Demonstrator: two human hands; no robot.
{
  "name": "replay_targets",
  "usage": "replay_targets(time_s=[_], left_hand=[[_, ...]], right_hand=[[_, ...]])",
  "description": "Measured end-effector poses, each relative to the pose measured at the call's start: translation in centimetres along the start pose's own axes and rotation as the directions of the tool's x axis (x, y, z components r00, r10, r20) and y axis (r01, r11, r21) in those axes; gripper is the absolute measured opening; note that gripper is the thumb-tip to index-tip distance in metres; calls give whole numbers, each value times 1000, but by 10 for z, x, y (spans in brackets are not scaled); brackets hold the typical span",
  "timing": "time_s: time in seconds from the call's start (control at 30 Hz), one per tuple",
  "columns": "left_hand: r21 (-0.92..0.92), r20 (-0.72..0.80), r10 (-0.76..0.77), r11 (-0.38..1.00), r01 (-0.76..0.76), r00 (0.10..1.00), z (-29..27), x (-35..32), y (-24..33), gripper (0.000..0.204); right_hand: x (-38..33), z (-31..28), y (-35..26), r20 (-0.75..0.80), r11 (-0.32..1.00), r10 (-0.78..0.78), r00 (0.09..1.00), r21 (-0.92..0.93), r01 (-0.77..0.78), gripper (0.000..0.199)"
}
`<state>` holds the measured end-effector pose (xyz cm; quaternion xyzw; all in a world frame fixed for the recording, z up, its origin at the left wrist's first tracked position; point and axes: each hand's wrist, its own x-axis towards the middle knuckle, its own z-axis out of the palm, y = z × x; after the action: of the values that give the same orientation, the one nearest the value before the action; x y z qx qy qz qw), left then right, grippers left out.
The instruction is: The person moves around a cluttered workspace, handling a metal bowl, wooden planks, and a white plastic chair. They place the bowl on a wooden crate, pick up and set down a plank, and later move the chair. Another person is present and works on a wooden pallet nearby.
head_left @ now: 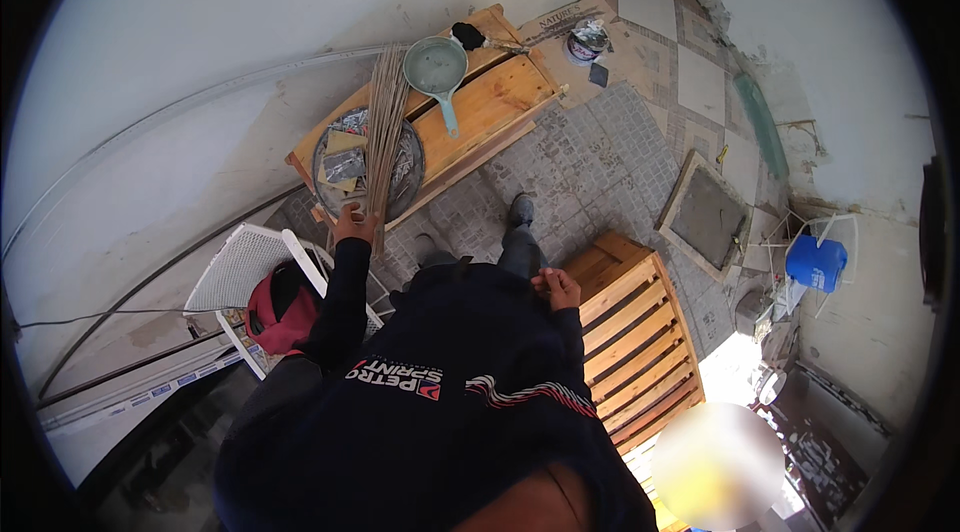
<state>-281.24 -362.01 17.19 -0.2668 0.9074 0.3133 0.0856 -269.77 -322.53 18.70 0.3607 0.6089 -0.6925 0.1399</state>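
My left hand (353, 223) is at the near rim of a round dark tray (416, 194), beside the lower ends of a bundle of thin brown sticks (385, 122). Its fingers look apart, and I see nothing held in them. On the tray lie tan sheets (347, 141), a grey packet (344, 166) and small silvery pieces. Close to my body, my right hand (557, 287) has its fingers curled together; whatever they may hold is too small to make out. A pale green long-handled pan (436, 67) rests on the wooden bench (500, 97) beyond the sticks.
A white chair (235, 267) with a red and black bag (280, 309) stands at left. To my right is a slatted wooden bench (640, 342). Farther off are a paint can (587, 42), a framed panel (706, 215) and a blue container (816, 263). A blurred person (718, 467) appears lower right.
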Motion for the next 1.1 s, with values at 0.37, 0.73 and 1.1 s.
replay_targets(time_s=[0.37,0.73,1.1], left_hand=[[-199,-353,-376,925,324,857,1,45,-27,53],[-25,-428,-329,935,353,842,-4,138,-103,47],[-135,-177,-304,950,283,936,-1,151,-130,56]], right_hand=[[134,-62,-111,283,913,141,949,-408,-14,20],[193,193,-7,598,964,152,787,-264,14,58],[223,289,39,287,951,99,953,-308,-6,21]])
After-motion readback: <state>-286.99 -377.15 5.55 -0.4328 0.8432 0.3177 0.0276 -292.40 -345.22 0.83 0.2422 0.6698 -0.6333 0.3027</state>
